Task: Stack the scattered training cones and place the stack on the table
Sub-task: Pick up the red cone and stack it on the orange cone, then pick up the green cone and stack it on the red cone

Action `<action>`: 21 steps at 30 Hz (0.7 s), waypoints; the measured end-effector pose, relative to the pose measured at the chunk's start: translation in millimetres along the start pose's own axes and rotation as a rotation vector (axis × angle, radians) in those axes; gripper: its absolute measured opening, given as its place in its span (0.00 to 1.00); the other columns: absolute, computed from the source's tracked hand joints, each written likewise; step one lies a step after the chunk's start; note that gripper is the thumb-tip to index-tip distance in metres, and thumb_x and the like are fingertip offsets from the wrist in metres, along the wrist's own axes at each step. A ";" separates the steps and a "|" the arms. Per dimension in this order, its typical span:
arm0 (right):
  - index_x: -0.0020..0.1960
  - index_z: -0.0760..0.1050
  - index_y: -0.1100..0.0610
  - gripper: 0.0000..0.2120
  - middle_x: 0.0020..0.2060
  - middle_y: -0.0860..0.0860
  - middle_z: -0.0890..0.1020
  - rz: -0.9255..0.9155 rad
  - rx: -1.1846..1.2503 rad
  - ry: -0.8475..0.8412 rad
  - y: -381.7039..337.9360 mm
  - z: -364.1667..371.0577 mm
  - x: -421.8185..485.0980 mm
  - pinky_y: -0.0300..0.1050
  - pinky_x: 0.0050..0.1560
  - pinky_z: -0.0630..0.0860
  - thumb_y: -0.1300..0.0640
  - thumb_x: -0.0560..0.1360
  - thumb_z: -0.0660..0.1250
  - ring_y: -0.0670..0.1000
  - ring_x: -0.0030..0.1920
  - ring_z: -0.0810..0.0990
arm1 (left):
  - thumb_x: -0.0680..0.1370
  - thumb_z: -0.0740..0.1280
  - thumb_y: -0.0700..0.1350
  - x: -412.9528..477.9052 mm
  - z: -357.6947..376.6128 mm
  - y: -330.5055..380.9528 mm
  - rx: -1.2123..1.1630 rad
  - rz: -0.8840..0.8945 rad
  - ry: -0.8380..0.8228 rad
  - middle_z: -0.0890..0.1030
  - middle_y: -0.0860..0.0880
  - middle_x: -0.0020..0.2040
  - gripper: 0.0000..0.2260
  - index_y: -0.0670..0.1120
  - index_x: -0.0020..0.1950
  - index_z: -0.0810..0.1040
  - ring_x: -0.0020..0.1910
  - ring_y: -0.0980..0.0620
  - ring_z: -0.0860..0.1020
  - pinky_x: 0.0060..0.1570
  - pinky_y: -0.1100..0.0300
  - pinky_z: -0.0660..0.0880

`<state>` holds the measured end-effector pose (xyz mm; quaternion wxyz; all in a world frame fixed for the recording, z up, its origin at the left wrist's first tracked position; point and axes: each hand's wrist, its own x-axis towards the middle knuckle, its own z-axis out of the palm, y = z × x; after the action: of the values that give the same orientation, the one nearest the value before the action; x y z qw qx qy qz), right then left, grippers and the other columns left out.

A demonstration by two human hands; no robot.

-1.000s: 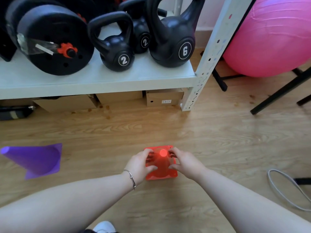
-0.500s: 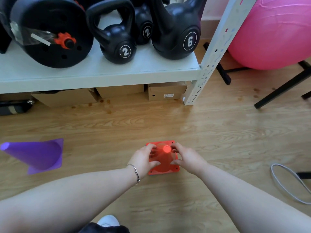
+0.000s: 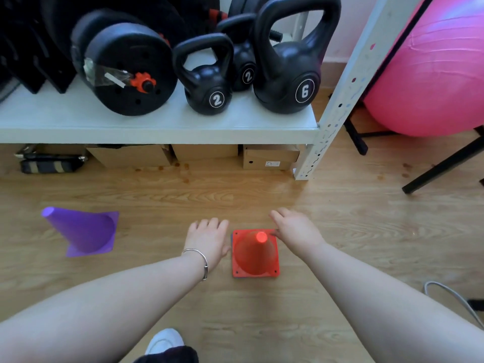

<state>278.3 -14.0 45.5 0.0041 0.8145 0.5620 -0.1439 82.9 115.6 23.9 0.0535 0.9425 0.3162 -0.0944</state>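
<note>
An orange cone (image 3: 255,255) stands upright on the wooden floor, with a thin blue edge showing under its square base. A purple cone (image 3: 83,231) lies tipped on its side to the left, tip pointing up-left. My left hand (image 3: 208,238) hovers just left of the orange cone, fingers spread, holding nothing. My right hand (image 3: 297,226) is just above and right of the cone's far corner, fingers apart; whether it touches the base I cannot tell.
A white metal shelf (image 3: 157,124) carries black kettlebells (image 3: 288,74) and weight plates (image 3: 125,66); cardboard boxes (image 3: 269,157) sit under it. A pink exercise ball (image 3: 434,74) and black stand legs (image 3: 445,163) are at right. A grey cable (image 3: 453,299) lies at lower right.
Both hands have let go of the orange cone and moved apart, outward and away from it. The cone stays upright on the floor.
</note>
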 end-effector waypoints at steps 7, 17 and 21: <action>0.61 0.75 0.58 0.28 0.53 0.56 0.82 -0.110 -0.211 0.252 -31.8 -55.4 21.8 0.58 0.63 0.73 0.48 0.65 0.76 0.60 0.60 0.78 | 0.69 0.69 0.58 -32.1 -54.3 -55.5 0.198 -0.183 0.191 0.75 0.46 0.59 0.27 0.48 0.64 0.68 0.64 0.42 0.70 0.62 0.45 0.66; 0.65 0.74 0.56 0.32 0.59 0.55 0.81 -0.362 -0.084 0.367 -164.5 -114.8 7.2 0.55 0.62 0.73 0.41 0.66 0.74 0.57 0.64 0.77 | 0.62 0.74 0.59 -191.1 -170.2 -127.4 0.283 -0.502 0.289 0.79 0.46 0.56 0.31 0.48 0.61 0.74 0.58 0.43 0.76 0.54 0.48 0.74; 0.74 0.63 0.51 0.32 0.71 0.52 0.71 -0.495 -0.073 0.359 -233.1 -122.7 2.6 0.52 0.72 0.64 0.40 0.74 0.64 0.54 0.73 0.67 | 0.58 0.76 0.59 -261.4 -175.4 -175.8 0.343 -0.611 0.219 0.80 0.44 0.59 0.35 0.49 0.62 0.76 0.58 0.43 0.78 0.55 0.46 0.76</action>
<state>93.6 94.8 198.6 -0.1012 0.6646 0.7398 0.0262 -202.8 130.2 243.4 -0.1701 0.8044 0.5664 -0.0564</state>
